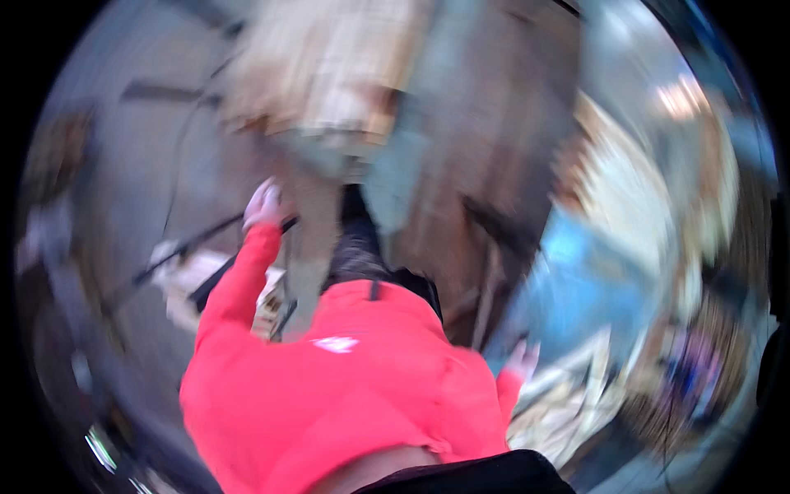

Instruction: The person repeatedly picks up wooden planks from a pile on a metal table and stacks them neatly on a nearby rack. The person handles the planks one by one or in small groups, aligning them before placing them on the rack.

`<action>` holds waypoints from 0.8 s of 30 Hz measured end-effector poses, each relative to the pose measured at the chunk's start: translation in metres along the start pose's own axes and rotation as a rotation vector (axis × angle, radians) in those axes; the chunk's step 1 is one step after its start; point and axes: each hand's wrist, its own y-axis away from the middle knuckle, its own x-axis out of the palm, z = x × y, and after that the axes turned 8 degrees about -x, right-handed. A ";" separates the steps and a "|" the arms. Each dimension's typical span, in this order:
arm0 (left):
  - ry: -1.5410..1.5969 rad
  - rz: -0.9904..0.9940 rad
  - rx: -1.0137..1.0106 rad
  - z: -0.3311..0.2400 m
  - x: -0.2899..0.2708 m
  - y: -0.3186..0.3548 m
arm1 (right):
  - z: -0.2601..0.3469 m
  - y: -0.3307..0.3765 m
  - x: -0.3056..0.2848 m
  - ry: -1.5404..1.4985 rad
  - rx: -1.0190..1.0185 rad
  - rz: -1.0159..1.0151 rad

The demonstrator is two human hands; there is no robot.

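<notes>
Picture heavily motion-blurred. A person in a red jacket bends forward, seen from above and behind. That person's raised hand lies at the upper end of a dark rod at the left. Whether the fingers grip it cannot be told. The lower hand hangs at the right with its fingers loosely apart, holding nothing. The wearer's own hands are out of view.

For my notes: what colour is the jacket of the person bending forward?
Bright red jacket, seen in the head view.
</notes>
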 end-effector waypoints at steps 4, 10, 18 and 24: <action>-0.041 0.745 0.160 0.050 0.120 0.157 | -0.064 -0.005 -0.098 0.711 0.254 -0.114; -0.408 1.407 0.348 0.027 0.279 0.388 | -0.161 0.011 -0.162 0.626 0.593 -0.287; -0.645 1.663 -1.032 0.096 0.383 0.561 | -0.209 0.037 -0.154 -0.455 -0.135 -0.162; -0.774 1.862 -0.977 0.108 0.409 0.576 | -0.250 0.099 -0.291 0.714 0.860 -0.277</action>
